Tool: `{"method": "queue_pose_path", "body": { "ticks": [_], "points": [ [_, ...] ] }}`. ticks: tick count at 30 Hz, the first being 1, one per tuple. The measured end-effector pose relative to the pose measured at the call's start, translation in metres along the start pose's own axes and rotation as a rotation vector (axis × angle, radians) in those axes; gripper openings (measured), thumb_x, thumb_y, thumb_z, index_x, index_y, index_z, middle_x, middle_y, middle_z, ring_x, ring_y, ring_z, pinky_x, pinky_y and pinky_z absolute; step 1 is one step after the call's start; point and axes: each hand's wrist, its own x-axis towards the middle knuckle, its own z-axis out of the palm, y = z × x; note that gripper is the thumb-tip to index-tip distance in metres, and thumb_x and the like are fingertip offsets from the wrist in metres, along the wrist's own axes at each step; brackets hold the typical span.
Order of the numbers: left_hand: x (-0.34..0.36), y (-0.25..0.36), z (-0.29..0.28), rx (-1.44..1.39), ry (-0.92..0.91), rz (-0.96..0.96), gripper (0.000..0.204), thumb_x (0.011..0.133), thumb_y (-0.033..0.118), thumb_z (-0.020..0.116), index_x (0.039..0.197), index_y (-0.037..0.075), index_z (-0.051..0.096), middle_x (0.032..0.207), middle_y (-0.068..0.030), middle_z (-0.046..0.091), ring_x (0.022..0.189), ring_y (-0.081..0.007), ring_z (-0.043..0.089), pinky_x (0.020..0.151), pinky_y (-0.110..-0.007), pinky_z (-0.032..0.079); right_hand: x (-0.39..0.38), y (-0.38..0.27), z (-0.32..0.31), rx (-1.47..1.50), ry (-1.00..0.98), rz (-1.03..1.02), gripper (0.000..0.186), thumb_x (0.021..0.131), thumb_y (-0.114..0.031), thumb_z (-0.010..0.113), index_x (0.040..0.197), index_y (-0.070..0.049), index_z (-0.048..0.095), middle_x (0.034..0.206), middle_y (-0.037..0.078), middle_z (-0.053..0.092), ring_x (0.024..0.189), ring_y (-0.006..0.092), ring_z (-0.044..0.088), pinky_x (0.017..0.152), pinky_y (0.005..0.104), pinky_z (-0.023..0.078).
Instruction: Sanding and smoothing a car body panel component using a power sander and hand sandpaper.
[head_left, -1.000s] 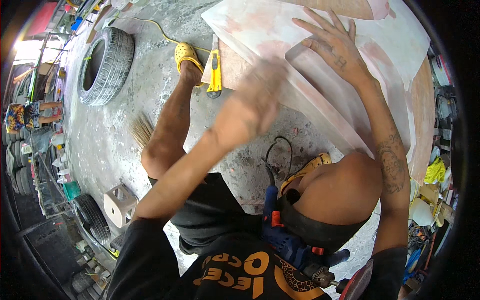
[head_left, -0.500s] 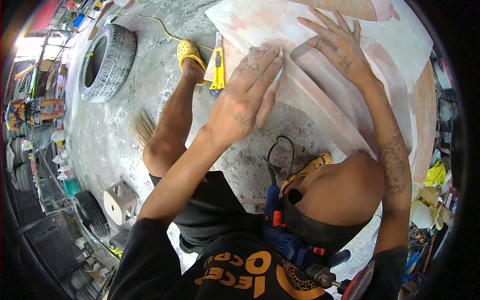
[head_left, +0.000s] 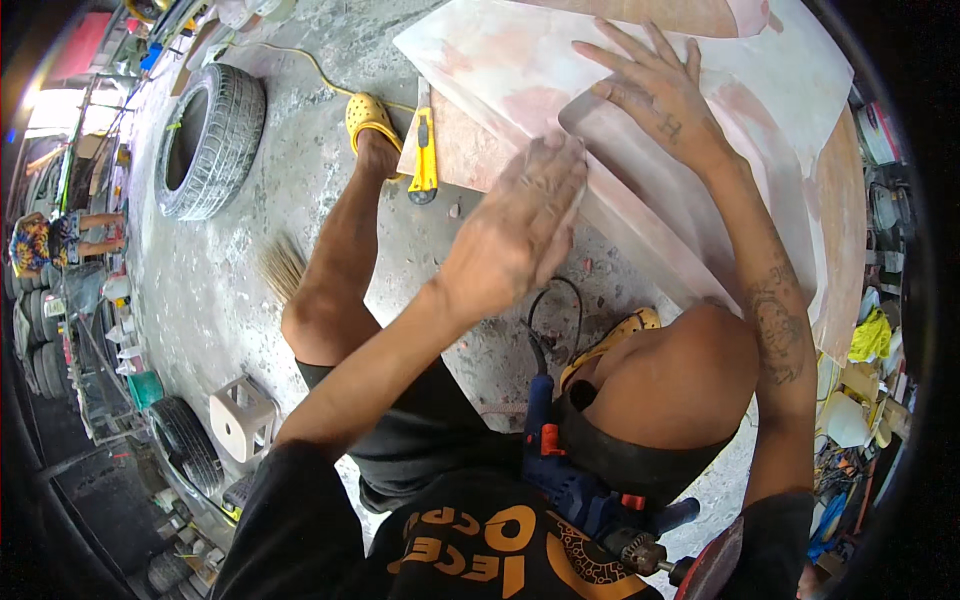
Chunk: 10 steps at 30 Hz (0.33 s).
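A pale, angular panel (head_left: 480,50) with smooth pinkish patches and a raised, recessed shape leans before me. My left hand (head_left: 515,225) has its fingers pressed together at the panel's near edge, over a thin pale piece that looks like sandpaper, mostly hidden under them. Spread flat on the upper part of the panel, my right hand (head_left: 665,110) is open and holds nothing. Left of the panel, a yellow utility knife (head_left: 424,160) lies beside a brownish board (head_left: 455,150) that shows beneath the panel. A blue drill (head_left: 590,490) with a round disc rests against my lap.
A dusty tyre (head_left: 215,140) lies far left, another tyre (head_left: 185,440) near a beige stool (head_left: 240,420). Broom bristles (head_left: 280,268) show by my left knee. A black cable (head_left: 578,310) loops between my legs. Clutter, including yellow cloth (head_left: 872,338), lines the right.
My left hand has slid toward me and slightly right along the panel's edge. My right hand keeps its place on the panel; the whole view has shifted a little.
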Motion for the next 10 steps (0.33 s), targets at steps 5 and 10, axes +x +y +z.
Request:
{"method": "queue_pose_path", "body": {
  "ticks": [5, 10],
  "points": [
    [0.011, -0.029, -0.006, 0.075, 0.006, -0.078, 0.050, 0.085, 0.003, 0.065, 0.133, -0.011, 0.059, 0.144, -0.0261, 0.057, 0.141, -0.0406, 0.048, 0.121, -0.049, 0.036, 0.009, -0.008, -0.010, 0.028, -0.017, 0.019, 0.052, 0.100, -0.043, 0.058, 0.152, -0.035, 0.051, 0.169, 0.005, 0.029, 0.155, 0.0474, 0.016, 0.120, 0.0730, 0.003],
    [-0.034, 0.039, -0.018, -0.201, -0.155, 0.000, 0.057, 0.079, 0.004, 0.068, 0.133, -0.013, 0.058, 0.145, -0.0252, 0.057, 0.142, -0.0397, 0.048, 0.124, -0.048, 0.030, 0.005, 0.005, 0.012, -0.102, 0.120, -0.074, 0.051, 0.103, -0.058, 0.046, 0.150, -0.039, 0.052, 0.166, -0.003, 0.035, 0.156, 0.0400, 0.018, 0.119, 0.0732, 0.000]
  ]
}}
